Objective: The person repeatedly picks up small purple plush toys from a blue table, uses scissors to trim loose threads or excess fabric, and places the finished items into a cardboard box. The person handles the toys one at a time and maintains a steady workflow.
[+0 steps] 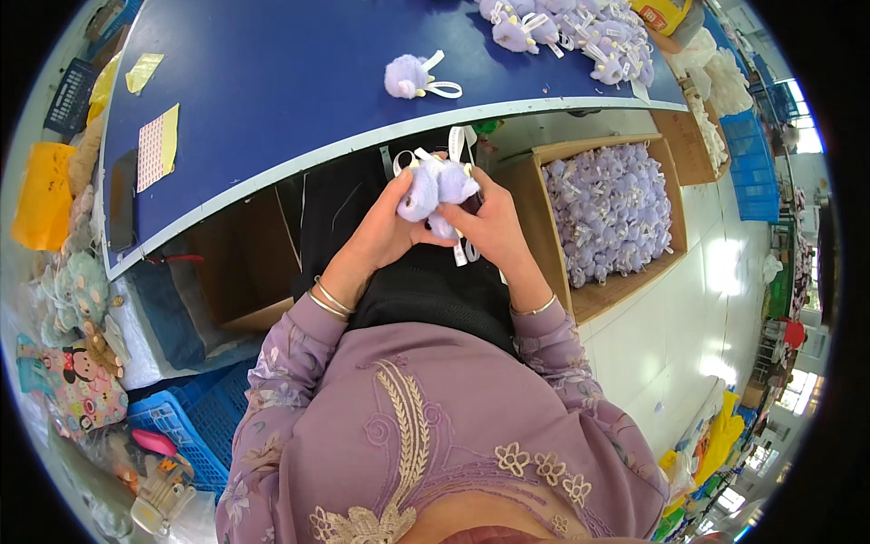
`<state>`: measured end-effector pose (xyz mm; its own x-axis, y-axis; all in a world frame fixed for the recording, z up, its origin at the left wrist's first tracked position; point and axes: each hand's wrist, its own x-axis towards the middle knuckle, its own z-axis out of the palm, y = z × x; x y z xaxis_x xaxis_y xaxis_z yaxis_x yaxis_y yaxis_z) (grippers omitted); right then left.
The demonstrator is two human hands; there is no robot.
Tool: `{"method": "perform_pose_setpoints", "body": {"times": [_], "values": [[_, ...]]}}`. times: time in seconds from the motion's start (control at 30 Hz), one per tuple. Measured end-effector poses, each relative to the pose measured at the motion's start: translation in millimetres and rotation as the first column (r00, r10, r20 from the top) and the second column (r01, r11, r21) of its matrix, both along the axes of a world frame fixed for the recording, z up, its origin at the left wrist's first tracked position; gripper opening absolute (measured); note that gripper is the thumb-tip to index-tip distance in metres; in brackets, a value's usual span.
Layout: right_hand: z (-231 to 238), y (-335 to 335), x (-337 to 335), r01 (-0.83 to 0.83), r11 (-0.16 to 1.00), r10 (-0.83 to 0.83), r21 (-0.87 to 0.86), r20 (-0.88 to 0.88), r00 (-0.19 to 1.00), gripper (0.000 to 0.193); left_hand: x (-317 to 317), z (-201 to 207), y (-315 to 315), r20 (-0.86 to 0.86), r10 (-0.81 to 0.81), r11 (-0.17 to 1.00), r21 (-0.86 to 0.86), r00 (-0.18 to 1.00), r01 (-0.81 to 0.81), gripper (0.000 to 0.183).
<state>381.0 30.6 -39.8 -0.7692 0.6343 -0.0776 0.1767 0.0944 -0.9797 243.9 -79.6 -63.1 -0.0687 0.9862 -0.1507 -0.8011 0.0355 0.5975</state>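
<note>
Just off the near edge of the blue table, above my lap, both hands hold small lilac plush toys (439,186) with white ribbon loops and tags. My left hand (385,227) grips them from the left side, its fingers partly hidden behind the plush. From the right, my right hand (494,222) closes on them, thumb pressed on the front. How many toys are in my hands I cannot tell for sure. One more lilac plush toy (405,76) with a white ribbon loop lies alone on the table, beyond my hands.
A heap of lilac plush toys (580,36) covers the far right of the blue table (272,82). To my right stands a cardboard box (671,249) filled with them. A phone-like dark slab (121,199) and a patterned paper (158,148) lie at the left. A blue crate (186,435) sits lower left.
</note>
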Motion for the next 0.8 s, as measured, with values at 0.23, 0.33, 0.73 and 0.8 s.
{"method": "perform_pose_setpoints", "body": {"times": [0.23,0.33,0.73,0.8], "values": [[-0.3,-3.2,-0.6,-0.018,0.988,0.021,0.151,-0.018,1.0,0.054,-0.1,-10.6,5.0,0.015,-0.044,0.999,-0.021,0.999,0.044,0.059],[6.2,-3.3,-2.7,-0.006,1.0,0.006,-0.009,0.027,1.0,0.052,2.5,-15.6,3.0,0.044,-0.016,1.0,-0.024,0.999,0.017,0.058],[-14.5,8.5,7.0,-0.071,0.909,-0.057,-0.41,-0.292,0.955,0.045,2.6,-5.6,0.4,-0.137,0.142,0.99,0.013,0.98,-0.141,0.066],[-13.0,7.1,8.8,-0.087,0.831,-0.109,-0.549,-0.315,0.943,0.044,-0.2,-10.7,0.5,-0.159,0.104,0.995,0.026,0.982,-0.101,0.066]]}}
